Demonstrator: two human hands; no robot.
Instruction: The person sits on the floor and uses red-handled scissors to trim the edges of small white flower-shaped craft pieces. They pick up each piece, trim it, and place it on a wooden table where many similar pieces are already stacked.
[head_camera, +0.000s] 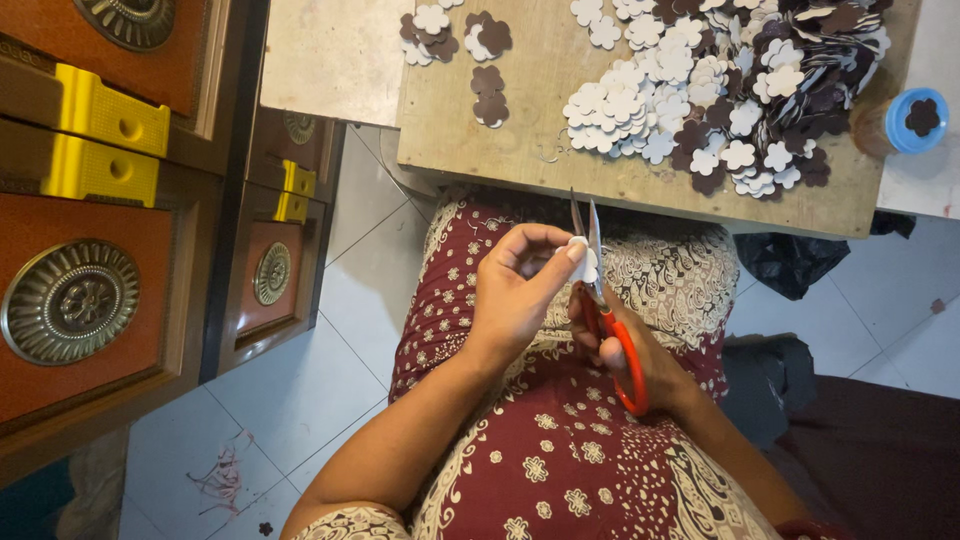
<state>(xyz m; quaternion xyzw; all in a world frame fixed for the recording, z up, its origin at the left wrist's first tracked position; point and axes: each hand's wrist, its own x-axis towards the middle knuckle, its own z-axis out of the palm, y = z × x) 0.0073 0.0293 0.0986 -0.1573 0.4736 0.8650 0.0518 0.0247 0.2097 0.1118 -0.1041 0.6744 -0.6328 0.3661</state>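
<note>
left hand (515, 290) pinches white flower cutout (583, 262); right hand (625, 345) works scissors (605, 310)

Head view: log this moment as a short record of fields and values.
left hand: pinches a small white flower-shaped piece
right hand: grips orange-handled scissors, blades at the piece
wooden board: heap of white and brown cut-outs
blue lid: right of the board, one brown cut-out on it

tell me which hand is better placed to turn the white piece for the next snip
Probably the left hand: its fingertips already pinch the small white flower piece at the blades. The right hand is occupied gripping the orange-handled scissors, so it cannot readily turn the piece.
</note>
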